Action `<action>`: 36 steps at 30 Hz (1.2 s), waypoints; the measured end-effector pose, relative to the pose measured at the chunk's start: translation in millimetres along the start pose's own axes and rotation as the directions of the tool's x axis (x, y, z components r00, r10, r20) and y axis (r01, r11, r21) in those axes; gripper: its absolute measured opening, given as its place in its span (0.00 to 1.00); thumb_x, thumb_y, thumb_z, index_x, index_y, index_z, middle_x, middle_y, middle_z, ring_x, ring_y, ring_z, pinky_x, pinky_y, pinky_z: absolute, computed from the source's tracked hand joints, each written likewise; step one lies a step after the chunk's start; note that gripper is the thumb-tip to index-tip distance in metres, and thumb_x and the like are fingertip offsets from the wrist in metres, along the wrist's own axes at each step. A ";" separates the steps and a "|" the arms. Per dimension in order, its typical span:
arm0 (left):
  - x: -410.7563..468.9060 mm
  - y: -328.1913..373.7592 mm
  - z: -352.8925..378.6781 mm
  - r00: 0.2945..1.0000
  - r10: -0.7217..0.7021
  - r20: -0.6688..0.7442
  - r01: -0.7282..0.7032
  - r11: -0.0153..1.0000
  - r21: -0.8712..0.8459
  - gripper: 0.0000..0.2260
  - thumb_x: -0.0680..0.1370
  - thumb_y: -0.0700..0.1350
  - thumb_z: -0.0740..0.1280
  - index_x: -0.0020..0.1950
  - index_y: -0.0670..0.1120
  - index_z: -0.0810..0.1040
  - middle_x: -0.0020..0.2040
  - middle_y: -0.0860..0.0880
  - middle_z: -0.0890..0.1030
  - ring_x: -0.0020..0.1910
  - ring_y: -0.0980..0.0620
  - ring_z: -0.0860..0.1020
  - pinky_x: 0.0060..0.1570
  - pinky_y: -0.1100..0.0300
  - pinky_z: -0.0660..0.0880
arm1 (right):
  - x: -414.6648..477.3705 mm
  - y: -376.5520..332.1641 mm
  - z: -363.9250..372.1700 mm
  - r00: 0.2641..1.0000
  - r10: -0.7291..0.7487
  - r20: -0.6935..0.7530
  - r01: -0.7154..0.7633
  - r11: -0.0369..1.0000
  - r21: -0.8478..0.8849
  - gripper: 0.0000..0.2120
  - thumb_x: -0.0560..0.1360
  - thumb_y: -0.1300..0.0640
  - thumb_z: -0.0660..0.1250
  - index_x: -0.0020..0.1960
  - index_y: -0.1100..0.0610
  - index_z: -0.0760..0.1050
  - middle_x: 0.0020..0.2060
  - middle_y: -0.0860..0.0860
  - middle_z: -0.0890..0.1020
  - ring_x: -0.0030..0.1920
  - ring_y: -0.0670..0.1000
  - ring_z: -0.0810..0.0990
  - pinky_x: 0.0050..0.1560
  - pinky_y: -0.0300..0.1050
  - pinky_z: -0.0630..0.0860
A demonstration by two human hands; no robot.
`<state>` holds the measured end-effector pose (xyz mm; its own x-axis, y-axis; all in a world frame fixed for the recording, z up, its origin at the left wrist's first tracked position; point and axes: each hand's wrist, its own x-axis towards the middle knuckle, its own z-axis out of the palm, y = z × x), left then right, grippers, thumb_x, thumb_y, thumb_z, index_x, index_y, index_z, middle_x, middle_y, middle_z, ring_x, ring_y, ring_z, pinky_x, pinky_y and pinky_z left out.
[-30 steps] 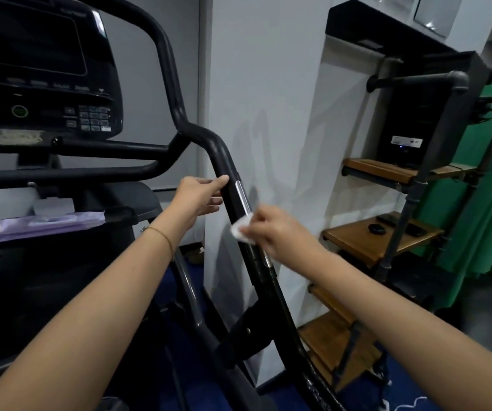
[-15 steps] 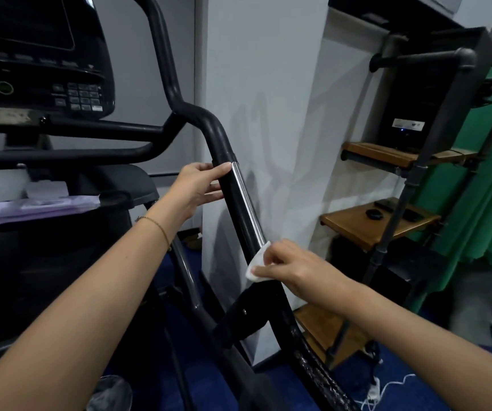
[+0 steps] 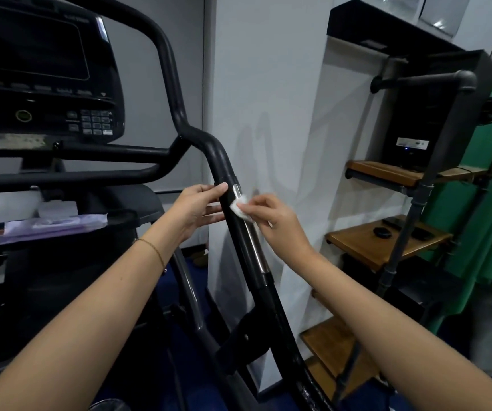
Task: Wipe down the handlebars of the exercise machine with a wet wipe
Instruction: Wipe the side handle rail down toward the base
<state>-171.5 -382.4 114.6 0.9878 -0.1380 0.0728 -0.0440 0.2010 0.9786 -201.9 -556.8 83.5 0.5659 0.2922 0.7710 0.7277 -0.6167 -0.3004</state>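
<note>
The fingertips of our right hand pinch the wet wipe, pressing it on the top end of the silver strip on the handlebar. The fingers of our left hand lie straight and together, touching the bar just opposite. The console sits farther left, above.

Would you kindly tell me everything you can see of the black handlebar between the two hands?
The handlebar is a black, matte-looking tube that bends, then slopes down toward the camera. A shiny metal strip runs along its right side. The left hand touches it from the left with straight fingers. The right hand holds a small white wipe against the strip's upper end.
</note>
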 end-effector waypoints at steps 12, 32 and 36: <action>2.9 0.5 1.0 1.000 0.004 0.008 -0.004 1.000 0.022 0.12 0.78 0.44 0.66 0.58 0.40 0.73 0.47 0.47 0.81 0.44 0.49 0.81 0.43 0.59 0.82 | -72.8 10.6 -11.7 0.987 -0.087 0.138 0.096 0.993 -0.062 0.16 0.74 0.63 0.59 0.57 0.54 0.78 0.47 0.50 0.74 0.45 0.44 0.73 0.50 0.23 0.67; -2.5 7.6 -1.7 1.000 -0.020 0.007 0.019 0.996 0.087 0.05 0.78 0.44 0.66 0.50 0.43 0.75 0.47 0.46 0.82 0.45 0.49 0.82 0.41 0.60 0.82 | -106.0 9.2 -47.3 0.973 0.005 0.232 -0.037 0.990 0.134 0.13 0.72 0.53 0.63 0.53 0.41 0.79 0.45 0.39 0.78 0.44 0.39 0.78 0.44 0.31 0.76; -3.4 9.7 -0.6 1.000 -0.029 -0.013 0.030 0.993 0.110 0.06 0.78 0.44 0.66 0.51 0.42 0.75 0.49 0.45 0.82 0.46 0.48 0.82 0.43 0.60 0.82 | -21.6 17.5 -34.6 0.919 0.393 -0.010 -0.331 0.788 0.519 0.17 0.75 0.66 0.64 0.46 0.44 0.81 0.36 0.41 0.84 0.40 0.39 0.82 0.43 0.32 0.78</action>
<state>-175.2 -379.3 123.7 0.9904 -0.1313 0.0423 -0.0308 0.0884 0.9956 -214.8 -599.2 81.0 0.8025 0.0186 0.5964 0.5871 -0.2034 -0.7836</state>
